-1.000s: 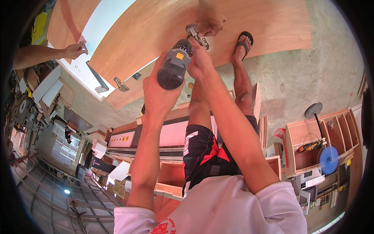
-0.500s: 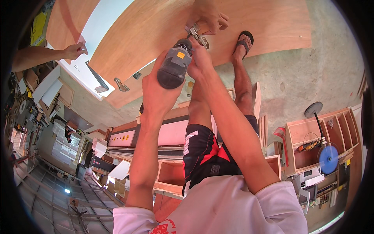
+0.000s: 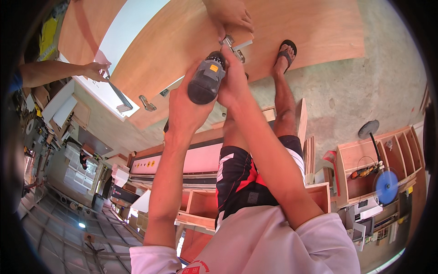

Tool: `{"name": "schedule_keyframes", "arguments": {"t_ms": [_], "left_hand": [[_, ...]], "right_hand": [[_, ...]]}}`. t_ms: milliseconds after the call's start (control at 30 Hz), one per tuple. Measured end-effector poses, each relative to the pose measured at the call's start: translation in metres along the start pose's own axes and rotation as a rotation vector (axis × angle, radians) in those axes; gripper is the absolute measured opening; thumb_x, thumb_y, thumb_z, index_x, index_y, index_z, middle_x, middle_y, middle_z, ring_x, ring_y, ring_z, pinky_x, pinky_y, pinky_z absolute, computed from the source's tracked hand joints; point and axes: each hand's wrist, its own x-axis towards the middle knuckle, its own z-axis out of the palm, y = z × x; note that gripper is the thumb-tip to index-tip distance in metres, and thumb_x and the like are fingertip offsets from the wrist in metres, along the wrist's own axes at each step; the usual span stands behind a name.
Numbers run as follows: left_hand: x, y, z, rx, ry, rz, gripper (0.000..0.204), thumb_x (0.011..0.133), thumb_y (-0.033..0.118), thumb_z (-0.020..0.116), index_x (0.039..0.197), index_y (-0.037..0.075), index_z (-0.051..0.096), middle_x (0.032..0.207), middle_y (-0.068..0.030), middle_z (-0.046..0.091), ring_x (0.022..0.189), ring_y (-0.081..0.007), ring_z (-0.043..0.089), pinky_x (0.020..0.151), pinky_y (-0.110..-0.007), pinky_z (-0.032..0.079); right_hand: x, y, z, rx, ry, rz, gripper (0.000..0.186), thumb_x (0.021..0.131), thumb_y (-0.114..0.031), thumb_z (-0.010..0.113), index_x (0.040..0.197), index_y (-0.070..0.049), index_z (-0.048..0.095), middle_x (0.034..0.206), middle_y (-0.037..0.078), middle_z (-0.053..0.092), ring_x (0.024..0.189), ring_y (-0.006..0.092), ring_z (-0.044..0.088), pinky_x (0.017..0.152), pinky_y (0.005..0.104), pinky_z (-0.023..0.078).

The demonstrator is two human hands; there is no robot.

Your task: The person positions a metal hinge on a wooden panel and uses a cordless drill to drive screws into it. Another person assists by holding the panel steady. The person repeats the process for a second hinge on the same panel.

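My left hand is wrapped around a grey and black cordless drill, its chuck pointing away toward a metal cabinet hinge. My right hand is closed beside the chuck, fingertips at the hinge; what they pinch is hidden. The hinge is at the edge of a large wooden panel. Just beyond it, another person's hand rests near the panel edge. A second hinge sits further left on the wood.
At left, another person's hand grips a grey metal strip over a white panel. A wooden shelf unit and a blue-bladed fan stand at right. My sandalled foot is near the panel edge.
The other person's hand by the hinge has shifted up and left, uncovering the panel edge. The hand at far left has reached the grey strip and now holds it. My hands keep their hold.
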Motion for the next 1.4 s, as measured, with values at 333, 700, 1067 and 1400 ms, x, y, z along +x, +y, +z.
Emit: {"name": "schedule_keyframes", "arguments": {"t_ms": [333,700,1067,1400], "left_hand": [[0.003,0.003,0.003,0.102,0.012,0.063,0.068,0.083,0.017,0.08,0.147,0.011,0.056,0.119,-0.0199,0.076,0.113,-0.0395,0.072,0.094,-0.042,0.058],[0.006,0.003,0.003,0.106,0.01,0.076,0.069,0.082,0.014,0.081,0.146,0.01,0.057,0.118,-0.0203,0.076,0.113,-0.0386,0.073,0.092,-0.041,0.058],[0.008,-0.002,0.002,0.058,0.033,0.105,0.065,0.079,0.006,0.081,0.14,0.008,0.059,0.109,-0.0177,0.077,0.103,-0.0345,0.077,0.087,-0.038,0.058],[0.003,-0.008,0.0,0.123,0.101,0.0,0.045,0.08,0.015,0.085,0.108,0.005,0.051,0.088,-0.0162,0.075,0.082,-0.0261,0.077,0.074,-0.037,0.057]], "right_hand": [[-0.005,-0.002,0.016,-0.042,0.166,0.03,0.015,0.097,-0.023,0.065,0.096,-0.01,0.058,0.085,0.006,0.068,0.075,0.0177,0.068,0.072,0.0343,0.056],[0.002,-0.001,0.013,0.017,0.098,0.031,0.017,0.096,-0.026,0.069,0.091,-0.011,0.063,0.08,0.004,0.067,0.071,0.0186,0.066,0.07,0.0356,0.057],[0.023,-0.029,-0.054,-1.27,0.597,-0.75,0.059,0.101,-0.048,0.063,0.128,0.005,0.056,0.127,0.025,0.058,0.113,0.0398,0.059,0.103,0.0477,0.045],[0.053,-0.051,-0.093,-1.57,0.215,-0.653,0.067,0.099,-0.052,0.066,0.135,0.004,0.057,0.103,0.022,0.072,0.094,0.0345,0.072,0.087,0.0418,0.055]]}}
